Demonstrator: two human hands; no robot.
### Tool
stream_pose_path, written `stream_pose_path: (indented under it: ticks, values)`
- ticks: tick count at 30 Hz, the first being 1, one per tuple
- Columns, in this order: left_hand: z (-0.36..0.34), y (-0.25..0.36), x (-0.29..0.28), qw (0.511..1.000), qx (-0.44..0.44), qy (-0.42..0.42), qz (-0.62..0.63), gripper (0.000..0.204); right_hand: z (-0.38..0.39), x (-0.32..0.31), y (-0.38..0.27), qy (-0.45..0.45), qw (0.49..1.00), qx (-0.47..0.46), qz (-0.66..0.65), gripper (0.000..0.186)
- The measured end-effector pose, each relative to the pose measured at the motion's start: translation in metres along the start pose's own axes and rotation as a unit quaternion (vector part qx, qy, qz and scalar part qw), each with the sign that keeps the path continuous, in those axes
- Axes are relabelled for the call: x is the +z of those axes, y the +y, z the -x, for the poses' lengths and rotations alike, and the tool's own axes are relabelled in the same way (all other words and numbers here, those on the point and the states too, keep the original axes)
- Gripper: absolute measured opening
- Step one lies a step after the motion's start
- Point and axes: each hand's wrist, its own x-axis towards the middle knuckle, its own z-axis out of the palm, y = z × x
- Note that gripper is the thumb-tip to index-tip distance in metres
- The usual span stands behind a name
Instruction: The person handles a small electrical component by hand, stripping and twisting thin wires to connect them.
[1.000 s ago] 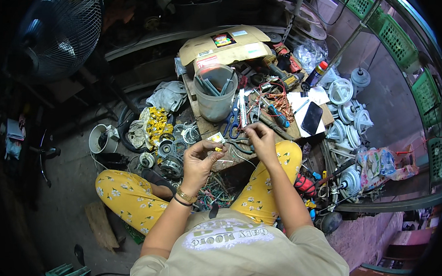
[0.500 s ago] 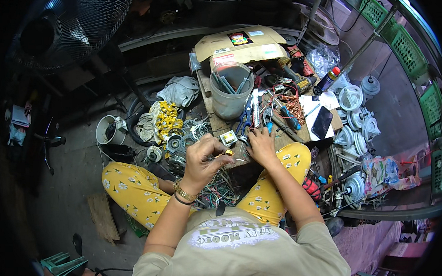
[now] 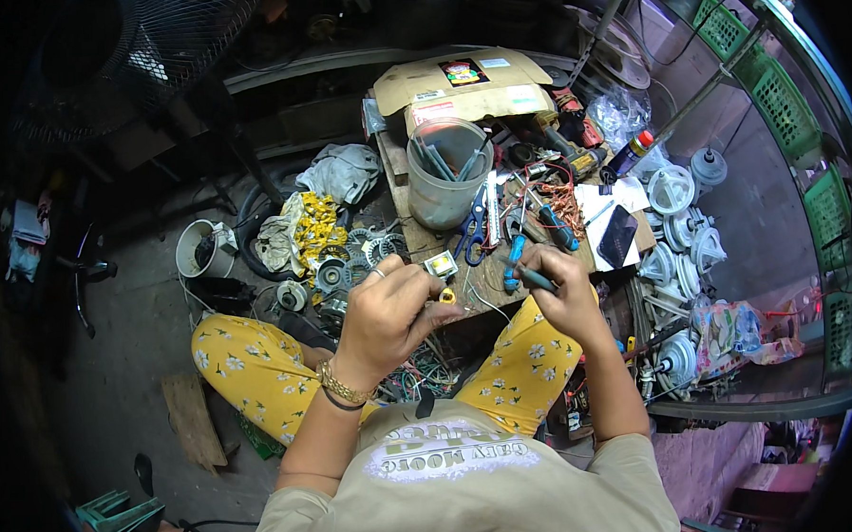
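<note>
Thumb and forefinger of the left hand form a narrow pinch around a small yellow piece, held above the near edge of the wooden board. The right hand, level with it and well apart, curls around a dark handle; the rest of that tool is hard to make out. A blue handle shows just beside the right fingertips, though I cannot tell whether they touch it.

Just beyond the left hand sits a white-and-yellow block, with blue-handled scissors near it. Farther along the board stands a translucent bucket, flanked on the right by copper wire and a dark phone on white paper. Flattened cardboard lies behind the bucket. Metal rings and yellow scraps crowd the left side; white plastic parts cluster to the right.
</note>
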Motion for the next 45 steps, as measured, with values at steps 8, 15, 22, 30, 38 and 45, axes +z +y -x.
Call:
stream_pose_path:
  ticks: [8,15,22,30,38,45]
  values:
    - [-0.001,0.01,-0.004,0.992,-0.088,-0.048,-0.072,0.029,-0.017,-0.021,-0.081,-0.049,0.881,-0.234,0.409,0.015]
    - [0.0,0.015,-0.008,0.984,-0.119,-0.087,-0.102,0.03,-0.032,-0.02,-0.088,-0.064,0.814,-0.323,0.479,0.021]
    - [-0.001,0.021,-0.007,0.979,-0.127,-0.104,-0.12,0.031,-0.036,-0.018,-0.093,-0.074,0.783,-0.374,0.492,0.024]
    - [-0.003,0.022,-0.003,0.981,-0.146,-0.098,-0.079,0.029,-0.039,-0.024,-0.093,-0.073,0.794,-0.373,0.475,0.017]
    - [0.005,0.008,0.026,0.987,-0.138,-0.084,-0.017,0.022,-0.041,-0.024,-0.076,-0.116,0.845,-0.321,0.411,0.013]
    - [0.017,-0.008,0.05,0.969,-0.182,-0.061,0.158,0.023,-0.033,-0.016,-0.04,-0.144,0.897,-0.259,0.327,0.013]
